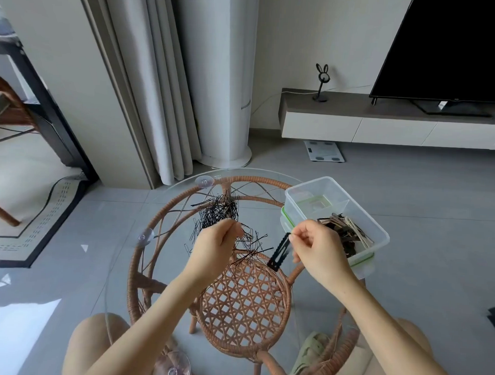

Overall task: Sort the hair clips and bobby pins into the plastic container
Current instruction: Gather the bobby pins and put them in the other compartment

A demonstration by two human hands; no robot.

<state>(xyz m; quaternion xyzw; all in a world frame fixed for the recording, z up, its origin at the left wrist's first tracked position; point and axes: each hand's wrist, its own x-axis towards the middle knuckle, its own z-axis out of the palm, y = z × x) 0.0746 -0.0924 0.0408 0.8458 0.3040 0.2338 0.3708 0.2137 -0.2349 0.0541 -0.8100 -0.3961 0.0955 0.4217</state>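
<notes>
A heap of thin black bobby pins (219, 211) lies spread over the round glass table top (120, 267). My left hand (214, 249) hovers over the near side of the heap with fingers curled; whether it grips pins is unclear. My right hand (320, 250) pinches the top of a flat black snap hair clip (280, 253), which hangs above the table just left of the container. The clear plastic container (319, 187) stands at the table's right; its near compartment holds several brown and beige hair clips (346, 228).
The glass top rests on a rattan frame (245, 302) with suction cups (204, 182). The container sits on a green-rimmed lid (363, 261). Behind are a curtain, a white column unit, a floor scale and a TV stand. My knees show under the table.
</notes>
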